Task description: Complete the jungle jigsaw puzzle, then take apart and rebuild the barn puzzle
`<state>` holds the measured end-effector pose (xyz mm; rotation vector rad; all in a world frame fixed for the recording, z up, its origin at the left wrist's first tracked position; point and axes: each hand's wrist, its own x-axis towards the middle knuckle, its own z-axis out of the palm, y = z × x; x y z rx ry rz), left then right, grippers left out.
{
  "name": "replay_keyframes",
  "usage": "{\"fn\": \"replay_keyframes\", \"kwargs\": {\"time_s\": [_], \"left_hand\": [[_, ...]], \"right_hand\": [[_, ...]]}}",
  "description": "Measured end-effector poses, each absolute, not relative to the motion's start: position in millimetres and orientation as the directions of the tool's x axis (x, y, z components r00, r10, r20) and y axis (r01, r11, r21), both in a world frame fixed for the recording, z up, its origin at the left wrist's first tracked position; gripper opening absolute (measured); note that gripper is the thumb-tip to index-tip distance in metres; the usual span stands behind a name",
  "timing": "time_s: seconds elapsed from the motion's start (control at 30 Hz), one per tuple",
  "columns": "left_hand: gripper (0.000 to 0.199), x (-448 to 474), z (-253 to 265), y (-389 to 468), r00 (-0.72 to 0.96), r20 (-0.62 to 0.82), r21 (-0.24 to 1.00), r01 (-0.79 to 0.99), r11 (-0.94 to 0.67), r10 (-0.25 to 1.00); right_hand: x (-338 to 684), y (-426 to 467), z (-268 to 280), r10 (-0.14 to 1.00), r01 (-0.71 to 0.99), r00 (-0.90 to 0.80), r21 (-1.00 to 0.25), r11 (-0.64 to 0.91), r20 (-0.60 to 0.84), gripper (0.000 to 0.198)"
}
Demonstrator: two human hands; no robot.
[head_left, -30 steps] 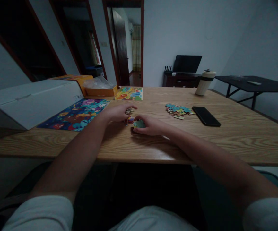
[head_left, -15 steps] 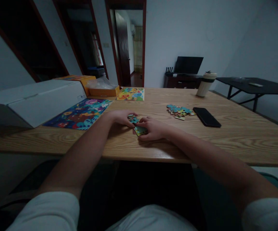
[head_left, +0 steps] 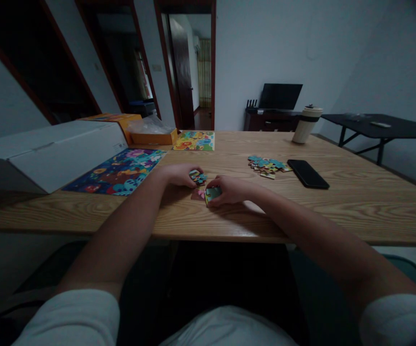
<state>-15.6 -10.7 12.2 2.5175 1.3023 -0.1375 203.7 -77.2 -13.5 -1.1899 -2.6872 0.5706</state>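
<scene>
My left hand is closed around a small stack of jigsaw puzzle pieces, blue-green with dark and orange bits. Just to its right, my right hand grips a few light green and yellow puzzle pieces between thumb and fingers. Between and below the hands, a pink puzzle piece lies on the wooden table, partly covered by what my right hand holds. Farther right, a loose heap of puzzle pieces rests on the table.
A black phone lies right of the heap, with a cream tumbler behind it. On the left are a white box, a dark blue puzzle picture and an orange tray with plastic. A yellow picture sheet lies at the back.
My hands have moved slightly apart, each keeping puzzle pieces. The pink piece between them now shows more. The camera view has shifted a little.
</scene>
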Motion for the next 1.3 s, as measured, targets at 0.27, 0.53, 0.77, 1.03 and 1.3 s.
{"fn": "replay_keyframes", "kwargs": {"time_s": [0.27, 0.53, 0.77, 1.03, 1.3], "left_hand": [[0.077, 1.1, 6.3, -18.4, 0.534, -0.114, 0.093, 0.845, -0.527, 0.837], [0.066, 2.9, 0.6, -14.6, 0.555, -0.088, 0.071, 0.832, -0.550, 0.827], [0.062, -2.9, 3.7, -7.1, 0.515, -0.137, 0.238, 0.846, -0.477, 0.846], [0.081, -13.2, 9.2, -5.9, 0.455, -0.148, 0.218, 0.881, -0.420, 0.878], [0.081, -12.4, 1.2, 6.0, 0.508, -0.124, 0.256, 0.846, -0.467, 0.852]], "right_hand": [[204.1, -73.3, -19.5, 0.755, 0.683, -0.656, -0.423, 0.596, 0.006, 0.052], [198.5, -79.1, -25.0, 0.759, 0.601, -0.644, -0.548, 0.581, 0.098, 0.058], [189.3, -87.3, -29.5, 0.623, 0.473, -0.729, -0.450, 0.758, 0.282, 0.045], [188.9, -88.1, -25.8, 0.526, 0.467, -0.816, -0.264, 0.844, 0.238, 0.035], [185.1, -85.7, -21.1, 0.571, 0.435, -0.807, -0.502, 0.748, 0.152, 0.038]]}}
